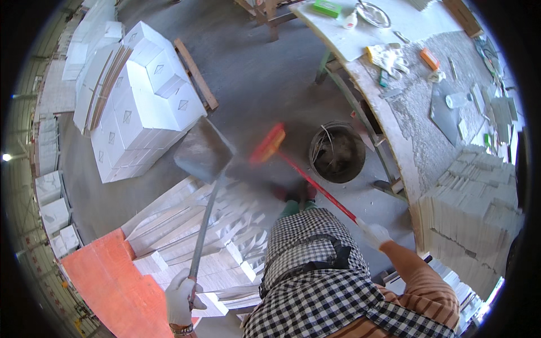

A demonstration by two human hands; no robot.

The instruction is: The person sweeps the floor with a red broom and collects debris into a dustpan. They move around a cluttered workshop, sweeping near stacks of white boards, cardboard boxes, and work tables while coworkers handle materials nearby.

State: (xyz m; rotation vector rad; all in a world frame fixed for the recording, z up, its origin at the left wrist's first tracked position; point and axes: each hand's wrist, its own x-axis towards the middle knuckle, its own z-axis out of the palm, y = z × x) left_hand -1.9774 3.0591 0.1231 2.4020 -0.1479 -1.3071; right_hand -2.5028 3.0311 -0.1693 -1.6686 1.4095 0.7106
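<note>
My left hand (181,298), in a white glove, is closed round the grey handle of a long-handled dustpan (204,151). Its flat grey pan hangs ahead of me, close to the stacked white boxes. In my right hand (373,234), gloved too, is the red handle of a broom (269,145). The broom's red and yellow head is smeared by motion, just right of the pan and apart from it. A round dark bucket (338,152) with debris and a thin wire handle stands right of the broom head. Dust and small bits lie on the floor near my feet.
White boxes (147,107) are stacked at the left, near a wooden pallet (194,73). Cut white strips (186,225) and an orange sheet (112,281) lie at lower left. A worktable (389,112) with gloves and tools runs along the right, near stacked tiles (473,203).
</note>
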